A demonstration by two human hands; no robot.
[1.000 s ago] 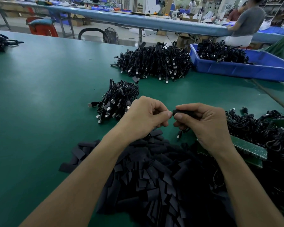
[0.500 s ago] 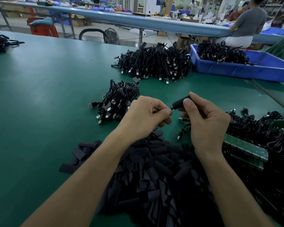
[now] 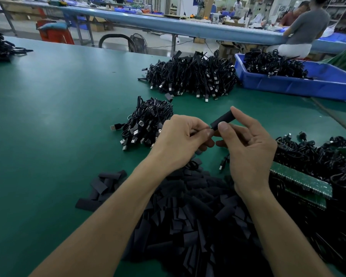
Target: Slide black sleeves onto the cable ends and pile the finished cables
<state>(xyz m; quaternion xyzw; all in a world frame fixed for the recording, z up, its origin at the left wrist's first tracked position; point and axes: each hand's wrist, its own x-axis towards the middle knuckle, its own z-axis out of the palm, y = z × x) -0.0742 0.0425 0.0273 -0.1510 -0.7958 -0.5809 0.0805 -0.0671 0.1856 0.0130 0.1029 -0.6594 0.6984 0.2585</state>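
Above the green table (image 3: 48,116), the right hand (image 3: 250,154) pinches a black sleeve (image 3: 223,119) between thumb and forefinger, the sleeve tilted up to the right. The left hand (image 3: 180,144) pinches the cable (image 3: 225,160) at the sleeve's lower mouth. The cable's other plug dangles below. A pile of loose sleeves (image 3: 188,216) lies under the wrists, and a small pile of cables (image 3: 146,120) sits just beyond the left hand.

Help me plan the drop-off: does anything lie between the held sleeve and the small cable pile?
Only the left hand, pinching the cable, sits between the sleeve in the right hand and the small cable pile; otherwise bare green table.
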